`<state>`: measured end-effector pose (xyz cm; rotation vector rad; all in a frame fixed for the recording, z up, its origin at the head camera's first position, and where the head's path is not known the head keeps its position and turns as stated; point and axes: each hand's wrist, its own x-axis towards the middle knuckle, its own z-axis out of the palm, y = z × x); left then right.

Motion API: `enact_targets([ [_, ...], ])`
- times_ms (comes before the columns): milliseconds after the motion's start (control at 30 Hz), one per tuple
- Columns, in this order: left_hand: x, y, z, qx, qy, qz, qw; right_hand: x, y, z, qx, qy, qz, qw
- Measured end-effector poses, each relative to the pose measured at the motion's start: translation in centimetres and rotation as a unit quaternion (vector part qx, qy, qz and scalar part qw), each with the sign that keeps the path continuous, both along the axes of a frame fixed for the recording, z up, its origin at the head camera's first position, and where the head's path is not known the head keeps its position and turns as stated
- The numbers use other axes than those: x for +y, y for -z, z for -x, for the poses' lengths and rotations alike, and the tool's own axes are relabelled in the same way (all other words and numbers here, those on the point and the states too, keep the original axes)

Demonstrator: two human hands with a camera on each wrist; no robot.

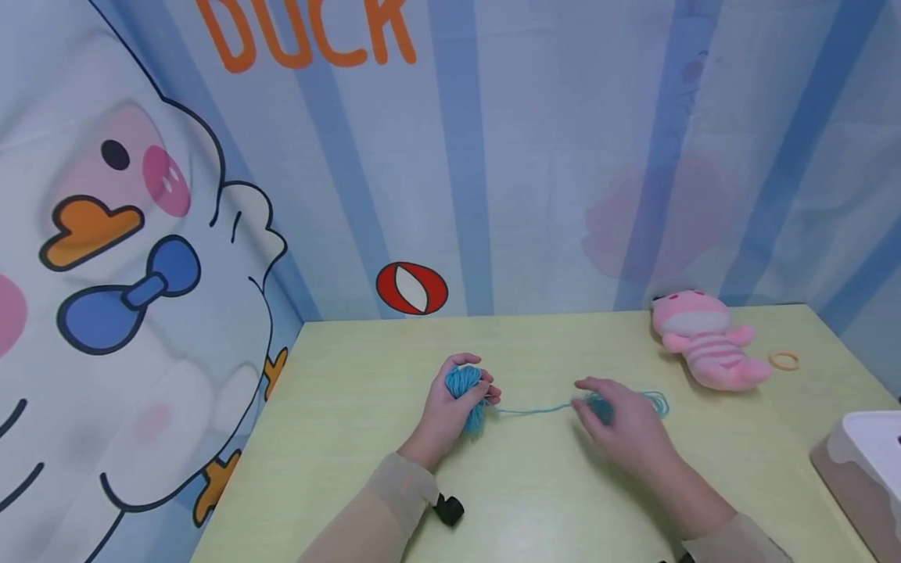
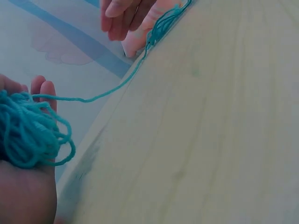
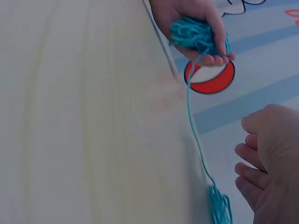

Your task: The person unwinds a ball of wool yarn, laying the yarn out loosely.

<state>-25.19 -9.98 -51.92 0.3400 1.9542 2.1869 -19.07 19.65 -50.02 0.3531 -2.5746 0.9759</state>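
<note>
My left hand (image 1: 438, 414) holds a bundle of teal yarn (image 1: 462, 381), the thumb laid across it and loops spilling out below. From the bundle a single strand (image 2: 112, 89) runs over to a looser heap of the same yarn (image 3: 219, 205) lying on the table. Above that heap hovers my right hand (image 1: 629, 428), its fingers loosely bent and nothing between them in the right wrist view. In the head view this hand covers part of the heap, and a few loops show beyond its knuckles.
A pink striped plush toy (image 1: 707, 342) lies at the table's back right, with a small orange ring (image 1: 784, 360) beside it. At the right edge stands a white-topped box (image 1: 862, 461). A printed curtain (image 1: 535, 195) hangs behind the pale wooden table (image 1: 535, 500).
</note>
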Motion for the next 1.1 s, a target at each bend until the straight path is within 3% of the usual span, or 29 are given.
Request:
enact_targets([
  [100,-0.1,-0.1,-0.1,0.003,0.002,0.001,1.0,-3.2,0.3,0.4,-0.036,-0.051,0.006,0.998],
  [233,-0.1,-0.2,-0.2,0.008,0.005,-0.003,1.0,-6.4,0.6,1.1,-0.081,-0.089,0.028,0.992],
  [500,-0.2,-0.1,-0.1,0.026,0.004,-0.018,0.9995,-9.6,1.1,2.1,-0.101,-0.086,0.043,0.99],
  [800,-0.2,0.0,0.0,0.018,-0.023,-0.012,0.9995,-8.3,0.3,1.4,-0.076,-0.049,0.062,0.994],
  [967,-0.1,0.1,0.2,0.003,-0.058,0.037,0.9976,-6.1,-0.2,1.0,-0.079,-0.022,0.096,0.992],
  [1100,-0.2,0.1,0.2,-0.007,-0.069,0.069,0.9952,-4.1,-0.5,0.6,-0.055,0.002,0.114,0.992],
])
